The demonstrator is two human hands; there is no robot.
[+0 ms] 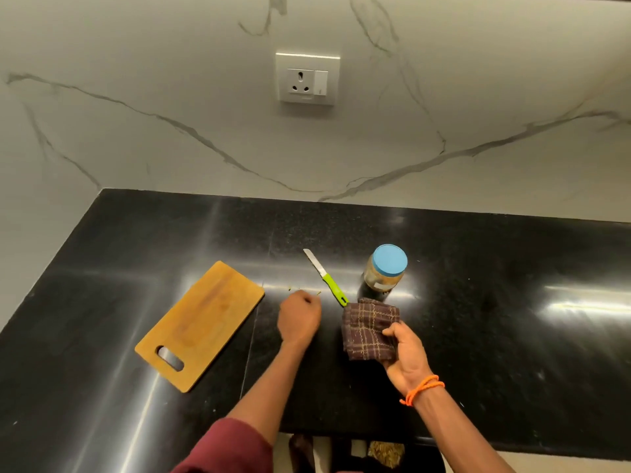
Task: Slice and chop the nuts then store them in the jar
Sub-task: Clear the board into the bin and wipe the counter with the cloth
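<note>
Surface [478, 302]: black polished stone, speckled, with bright streaks of reflected light, set against a pale veined marble wall carrying a white socket plate [307, 78].

Jar [385, 272]: clear, round, standing upright near the middle of the surface, just right of the knife and just beyond the cloth. A light blue lid [390, 261] is on it. Brownish contents show through the wall; individual pieces cannot be made out. A small pale label sits low on its side.

Knife [326, 278]: lying flat on the surface, silver blade pointing away from the person, lime green handle toward the cloth. The handle end lies at the cloth's far corner; contact cannot be confirmed.

Cutting board [201, 324]: wooden, rectangular, lying flat and angled to the left of the hands, with a slot handle at its near end. Its face shows faint wear marks.

A few small greenish crumbs [304, 291] lie on the surface between board and knife, just beyond the left hand.

Left hand [299, 317]: knuckles up, fingers curled under into a fist on the surface; whether anything is inside cannot be told.

Right hand [406, 353]: grips a folded brown checked cloth [368, 329] by its near right edge, thumb on top. An orange thread band [421, 390] circles that wrist. A maroon sleeve [228, 448] covers the left upper arm.
</note>
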